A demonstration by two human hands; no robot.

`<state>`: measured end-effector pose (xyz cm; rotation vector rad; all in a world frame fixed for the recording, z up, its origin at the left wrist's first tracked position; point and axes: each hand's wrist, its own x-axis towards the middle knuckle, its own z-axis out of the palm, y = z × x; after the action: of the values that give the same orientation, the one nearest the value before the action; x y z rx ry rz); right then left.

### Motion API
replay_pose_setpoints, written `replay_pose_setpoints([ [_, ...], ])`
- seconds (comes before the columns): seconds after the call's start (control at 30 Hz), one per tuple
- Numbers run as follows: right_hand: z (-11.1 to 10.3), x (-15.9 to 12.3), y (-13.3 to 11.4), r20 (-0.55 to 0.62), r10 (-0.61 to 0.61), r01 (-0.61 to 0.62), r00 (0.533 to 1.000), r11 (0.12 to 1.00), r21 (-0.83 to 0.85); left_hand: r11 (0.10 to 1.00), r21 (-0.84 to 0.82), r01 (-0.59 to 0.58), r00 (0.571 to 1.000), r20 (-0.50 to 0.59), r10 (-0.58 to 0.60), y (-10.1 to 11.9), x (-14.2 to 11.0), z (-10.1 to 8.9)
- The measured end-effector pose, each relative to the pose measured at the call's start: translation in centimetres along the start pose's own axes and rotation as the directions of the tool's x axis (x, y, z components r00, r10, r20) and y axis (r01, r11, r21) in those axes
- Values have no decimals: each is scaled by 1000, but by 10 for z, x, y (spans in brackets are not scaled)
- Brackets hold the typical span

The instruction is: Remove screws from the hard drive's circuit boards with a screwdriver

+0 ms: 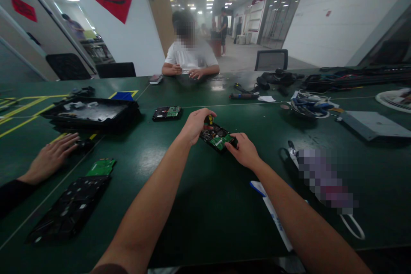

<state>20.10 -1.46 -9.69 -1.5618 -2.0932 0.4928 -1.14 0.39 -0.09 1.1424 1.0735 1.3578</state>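
Observation:
A hard drive (221, 140) with a green circuit board lies on the table in front of me, slightly turned. My left hand (196, 126) is closed around a short screwdriver (209, 119) with a yellow and black handle, held over the drive's far left end. The screwdriver's tip is hidden, so I cannot tell whether it touches a screw. My right hand (243, 150) grips the drive's near right end between thumb and fingers.
Another hard drive (167, 113) lies beyond my left hand. At left are a black tray (93, 111), more drive parts (70, 205) and a co-worker's hand (53, 158). Cables (310, 105), a grey metal case (374, 124) and a blue-white packet (272, 214) lie right.

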Motion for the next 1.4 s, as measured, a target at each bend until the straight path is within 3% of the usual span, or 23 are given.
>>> replay_pose_setpoints([
  [0.17,2,1,3,-37,-46,45,998,999,-26,988,-116,104,994,41,-100,1,-1,2],
  [0.43,0,0,2,-15,-27,27,1000,1000,-11,1000,-16,-8,1000,-5,7,0,-1,0],
  [0.67,0,0,0,-18,-11,11,1000,1000,5,985,-129,111,993,52,-105,0,-1,2],
  [0.93,0,0,0,-14,-13,13,1000,1000,5,998,-57,24,1000,-6,-25,1,0,0],
  [1.03,0,0,1,-18,-22,22,1000,1000,8,994,-89,65,997,41,-62,1,-1,0],
  [1.17,1,0,1,-31,-39,39,999,999,-4,982,-145,118,993,14,-117,1,0,1],
  [1.4,1,0,2,-38,-29,29,999,1000,-4,1000,0,-2,1000,-10,2,1,1,-1],
])
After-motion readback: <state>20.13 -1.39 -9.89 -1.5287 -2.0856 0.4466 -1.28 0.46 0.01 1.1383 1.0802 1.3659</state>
